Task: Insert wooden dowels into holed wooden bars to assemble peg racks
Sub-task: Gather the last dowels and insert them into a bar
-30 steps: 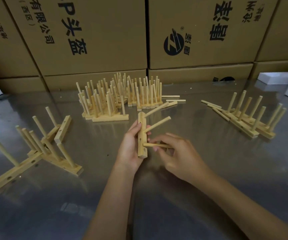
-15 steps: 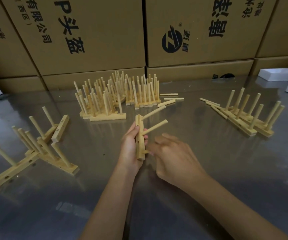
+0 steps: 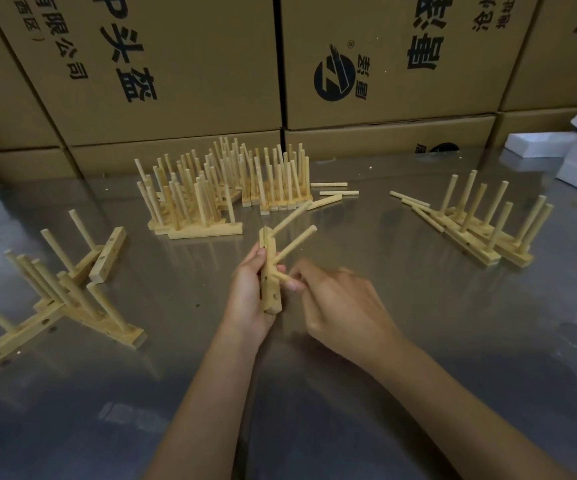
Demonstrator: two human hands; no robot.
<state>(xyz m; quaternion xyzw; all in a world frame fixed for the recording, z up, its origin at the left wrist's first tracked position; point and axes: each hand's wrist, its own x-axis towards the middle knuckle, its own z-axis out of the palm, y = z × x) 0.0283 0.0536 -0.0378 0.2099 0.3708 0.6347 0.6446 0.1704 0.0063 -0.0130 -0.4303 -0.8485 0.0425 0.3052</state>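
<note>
Left hand (image 3: 249,296) grips our wooden bar (image 3: 270,271) upright at frame centre, above the steel table (image 3: 418,341). Two dowels (image 3: 294,244) already stick out of it toward upper right. Right hand (image 3: 342,306) pinches a third dowel (image 3: 282,276) at the bar's face; most of it is hidden under our fingers, so we can't tell how deep it sits. Two holes show lower on the bar.

Behind the bar: dense cluster of finished racks (image 3: 224,192), a few loose dowels (image 3: 330,192) just right of it. Centre right: more racks (image 3: 488,233). Lower left: tipped racks (image 3: 65,289), one cut off by the frame edge. Cardboard boxes (image 3: 176,64) wall the back; white foam (image 3: 557,143) upper right, partly cropped.
</note>
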